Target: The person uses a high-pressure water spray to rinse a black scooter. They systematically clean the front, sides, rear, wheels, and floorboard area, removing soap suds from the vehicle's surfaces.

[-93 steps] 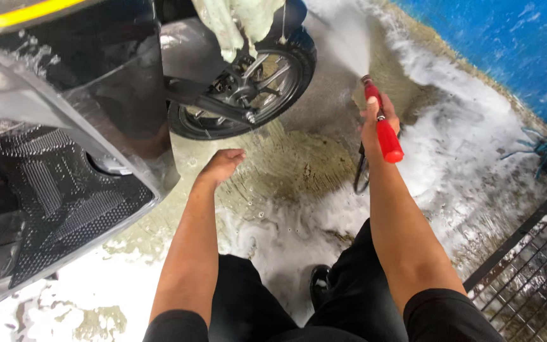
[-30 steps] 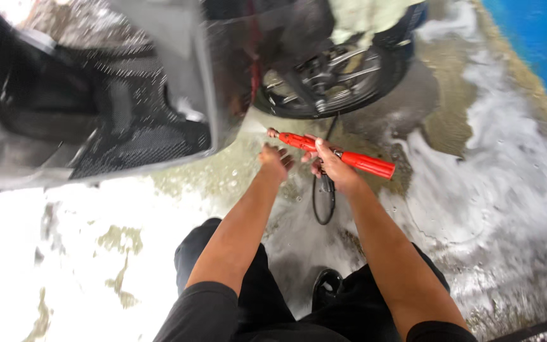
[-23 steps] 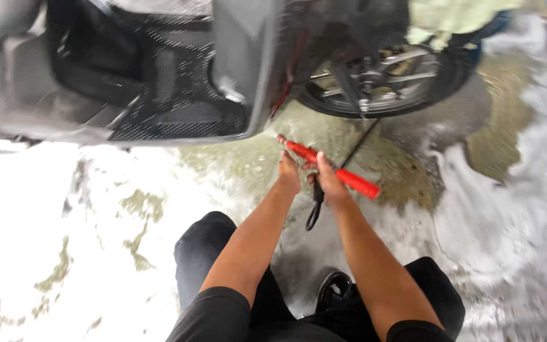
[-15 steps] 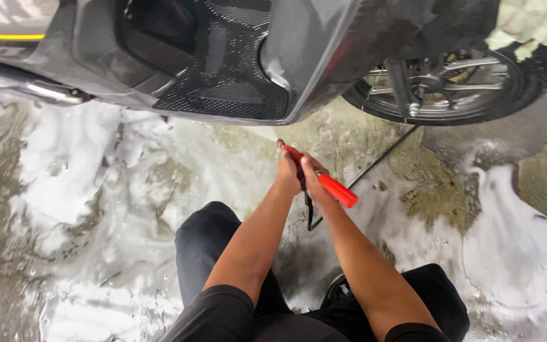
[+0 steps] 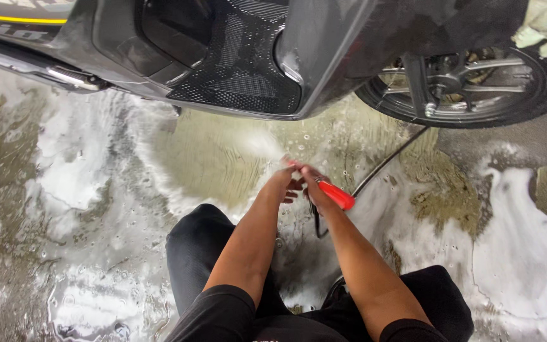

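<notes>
A red spray gun (image 5: 335,194) is gripped by my right hand (image 5: 312,182), its nozzle pointing left toward the wet floor under a dark grey scooter (image 5: 235,57). My left hand (image 5: 287,183) is closed around the front of the gun beside the right hand. A fan of water (image 5: 248,142) leaves the nozzle toward the scooter's underside. A black hose (image 5: 381,168) runs from the gun toward the front wheel (image 5: 463,88).
Soapy foam (image 5: 514,234) covers the wet concrete floor on both sides. The scooter's footboard (image 5: 242,63) and body span the top of the view. My knees in black trousers (image 5: 204,253) are bent low at the bottom.
My view has swung left along the scooter, from the front wheel to the footboard. My left hand, free 3 s ago, now holds the gun's front, and spray hits the floor under the scooter.
</notes>
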